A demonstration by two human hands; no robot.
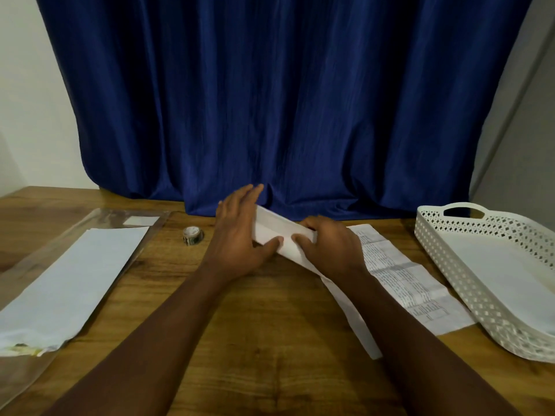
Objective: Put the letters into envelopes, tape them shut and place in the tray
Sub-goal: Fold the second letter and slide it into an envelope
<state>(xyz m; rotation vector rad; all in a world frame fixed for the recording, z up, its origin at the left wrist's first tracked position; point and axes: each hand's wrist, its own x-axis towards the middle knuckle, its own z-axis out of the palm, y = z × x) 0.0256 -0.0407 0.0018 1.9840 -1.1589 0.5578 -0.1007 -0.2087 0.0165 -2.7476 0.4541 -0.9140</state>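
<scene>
Both hands hold one white envelope (276,228) just above the table's far middle. My left hand (240,235) has its fingers straight behind the envelope's left end and its thumb pressed on the front. My right hand (329,246) grips the right end with thumb and curled fingers. A printed letter (402,274) lies unfolded on the table under my right wrist. A small roll of tape (192,235) sits left of my hands. The white perforated tray (444,265) stands at the right with a white envelope (504,277) lying in it.
A stack of white envelopes (72,280) in a clear plastic sleeve (99,217) lies along the table's left side. A blue curtain (276,100) hangs right behind the wooden table (255,340).
</scene>
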